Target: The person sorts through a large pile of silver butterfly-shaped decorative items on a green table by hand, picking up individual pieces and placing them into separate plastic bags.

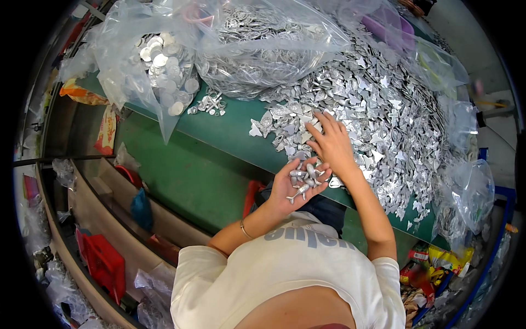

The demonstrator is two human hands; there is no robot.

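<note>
My left hand is cupped palm up just off the table's near edge. Several small silver metal charms, some shaped like fish or whales, lie in its palm and fingers. Farther right, my right hand reaches palm down onto a broad pile of flat silver metal pieces. Its fingers are spread, and the fingertips touch the pile's near left part. Whatever lies directly under those fingers is hidden.
The pile covers the right of the green table. Behind stand clear plastic bags, one with round silver discs, another with silver pieces. A small heap of ring-like parts lies near them. Red baskets sit lower left.
</note>
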